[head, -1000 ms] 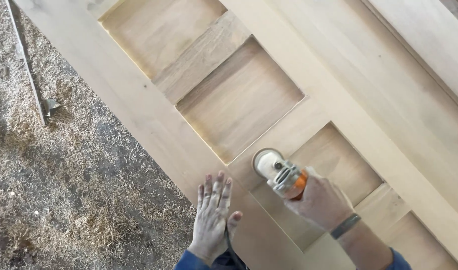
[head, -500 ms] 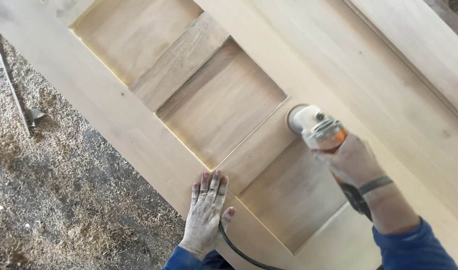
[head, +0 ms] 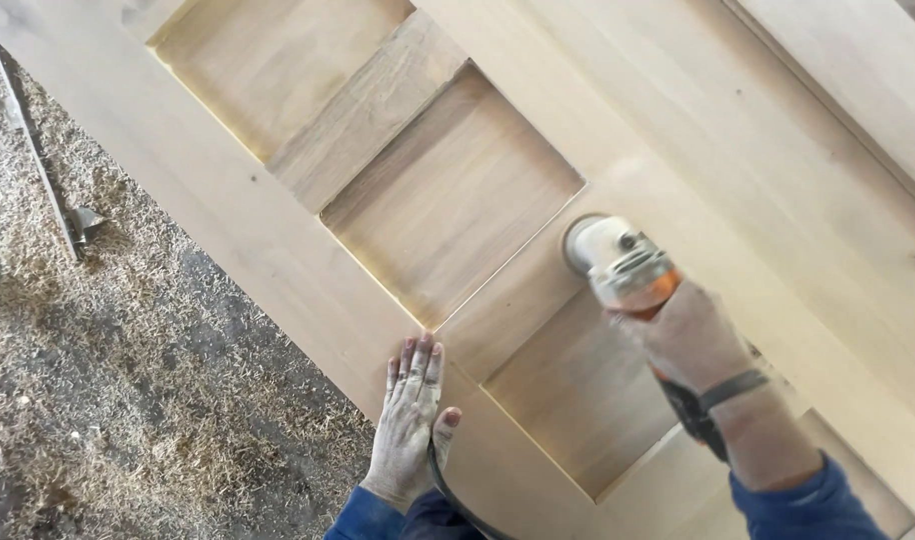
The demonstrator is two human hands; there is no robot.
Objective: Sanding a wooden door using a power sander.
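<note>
A pale wooden door [head: 278, 250] lies flat and fills most of the view, running on a slant from the upper left to the lower right. Its long side stile and cross rails are light and smooth, and they frame sunken rectangular panels of a slightly darker, browner grain. Three panels show: one at the top [head: 278, 60], one in the middle [head: 453, 195], and one lower down [head: 578, 390]. A second pale board [head: 858, 90] lies alongside the door at the upper right.

To the left the floor [head: 128, 380] is thickly covered in sawdust and wood shavings, and a thin metal bar [head: 38, 150] lies on it near the door's edge.

The right hand [head: 693, 340] is dusted white, and its fingers are wrapped tight around the body of a sander [head: 623, 262], a dust-coated power tool with an orange band. The tool's round pad rests on the cross rail between the middle and lower panels, near the right end of that rail. A dark strap circles the right wrist above a blue sleeve [head: 808, 505].

The left hand [head: 410, 420] lies flat and open on the side stile, fingers together, holding nothing, with its fingertips at the corner of the middle panel. A black power cord [head: 448, 495] curves just beside its wrist.
</note>
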